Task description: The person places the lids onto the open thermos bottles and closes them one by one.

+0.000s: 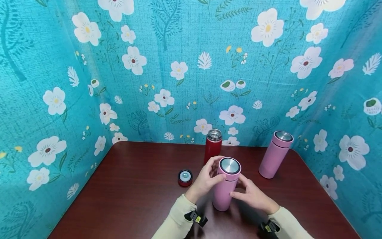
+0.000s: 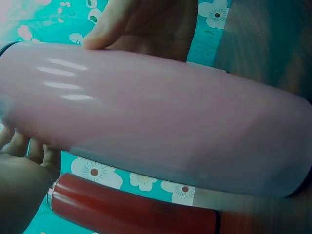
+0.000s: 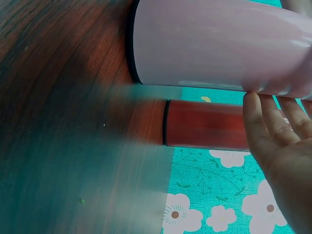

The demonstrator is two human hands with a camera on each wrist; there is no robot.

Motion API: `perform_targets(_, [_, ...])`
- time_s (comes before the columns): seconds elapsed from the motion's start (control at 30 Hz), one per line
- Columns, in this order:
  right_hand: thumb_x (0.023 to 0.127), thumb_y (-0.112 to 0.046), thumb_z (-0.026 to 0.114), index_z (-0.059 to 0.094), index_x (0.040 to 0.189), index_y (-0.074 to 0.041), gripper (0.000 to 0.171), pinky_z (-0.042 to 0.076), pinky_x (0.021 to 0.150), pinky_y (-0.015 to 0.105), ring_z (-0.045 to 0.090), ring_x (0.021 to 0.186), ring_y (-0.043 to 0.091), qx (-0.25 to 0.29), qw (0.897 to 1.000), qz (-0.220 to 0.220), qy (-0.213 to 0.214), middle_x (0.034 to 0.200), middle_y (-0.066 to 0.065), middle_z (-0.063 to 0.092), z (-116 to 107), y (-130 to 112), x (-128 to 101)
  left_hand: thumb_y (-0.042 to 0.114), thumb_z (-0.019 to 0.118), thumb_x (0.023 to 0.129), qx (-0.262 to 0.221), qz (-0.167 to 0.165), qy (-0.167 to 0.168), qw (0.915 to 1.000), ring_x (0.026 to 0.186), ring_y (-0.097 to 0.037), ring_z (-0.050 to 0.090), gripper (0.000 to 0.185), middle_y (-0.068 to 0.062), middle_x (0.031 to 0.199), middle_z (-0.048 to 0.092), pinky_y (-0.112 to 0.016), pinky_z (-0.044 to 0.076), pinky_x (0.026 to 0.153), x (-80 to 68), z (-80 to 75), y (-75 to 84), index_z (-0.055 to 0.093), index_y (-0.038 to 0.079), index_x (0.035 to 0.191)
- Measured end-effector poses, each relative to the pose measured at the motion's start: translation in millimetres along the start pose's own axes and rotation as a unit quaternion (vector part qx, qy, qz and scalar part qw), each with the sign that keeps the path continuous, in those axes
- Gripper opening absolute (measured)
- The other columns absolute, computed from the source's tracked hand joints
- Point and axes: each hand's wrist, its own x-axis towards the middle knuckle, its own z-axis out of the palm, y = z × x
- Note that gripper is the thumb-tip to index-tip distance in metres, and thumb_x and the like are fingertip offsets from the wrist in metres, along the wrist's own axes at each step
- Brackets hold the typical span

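A pink thermos bottle with a steel-topped lid stands upright at the front of the table, between both hands. My left hand grips it high up at the lid, thumb in front and fingers behind. Lower down, my right hand holds the body, its thumb on the front; in the right wrist view its fingertips touch the bottle's far side. Just behind stands a lidless red thermos bottle, its steel mouth bare and its lower part partly hidden.
A red-rimmed lid lies on the dark wooden table, left of the hands. A second pink thermos bottle, with its lid on, stands at the back right. Flowered blue cloth surrounds the table's back and sides.
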Motion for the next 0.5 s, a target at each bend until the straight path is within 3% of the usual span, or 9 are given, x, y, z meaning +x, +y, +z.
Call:
perform_targets(0.1, [0.090,-0.015,0.065,0.029,0.145,-0.016,0.065,0.045,0.091,0.040,0.053,0.114,0.021,-0.003,1.000,0.005,0.001,0.133,0.010,0.051,-0.6,-0.9,0.2,0.022,0.056,0.092,-0.013,0.016,-0.014,0.9997,0.118,-0.015,0.047,0.056,-0.011,0.131,0.050,-0.035,0.036,0.102,0.3,-2.4,0.3,0.034,0.008,0.142])
perform_targets(0.23, [0.090,-0.014,0.065,0.030,0.144,-0.015,0.065,0.046,0.091,0.036,0.054,0.114,0.020,-0.006,1.000,-0.003,0.002,0.132,0.010,0.052,-1.1,-1.1,0.3,0.031,0.059,0.091,0.007,0.025,-0.014,0.9995,0.115,-0.014,0.048,0.058,-0.008,0.128,0.052,-0.034,0.038,0.101,1.5,-2.7,1.8,0.037,0.010,0.140])
perform_targets(0.37, [0.090,-0.012,0.064,0.031,0.144,-0.015,0.064,0.046,0.091,0.035,0.054,0.113,0.019,-0.004,1.000,-0.013,-0.001,0.132,0.010,0.052,-0.7,-2.4,0.2,0.038,0.065,0.088,0.026,0.013,0.006,0.9996,0.115,-0.011,0.049,0.062,0.000,0.126,0.053,-0.032,0.037,0.102,1.8,-0.2,2.8,0.037,0.017,0.139])
perform_targets(0.5, [0.090,-0.010,0.064,0.030,0.145,-0.015,0.064,0.046,0.091,0.038,0.054,0.113,0.019,0.001,1.000,-0.019,-0.006,0.131,0.010,0.052,0.1,-3.2,0.1,0.037,0.068,0.086,0.024,0.008,0.030,0.9992,0.113,-0.013,0.051,0.062,0.000,0.123,0.053,-0.034,0.038,0.101,1.0,2.0,1.6,0.038,0.015,0.135])
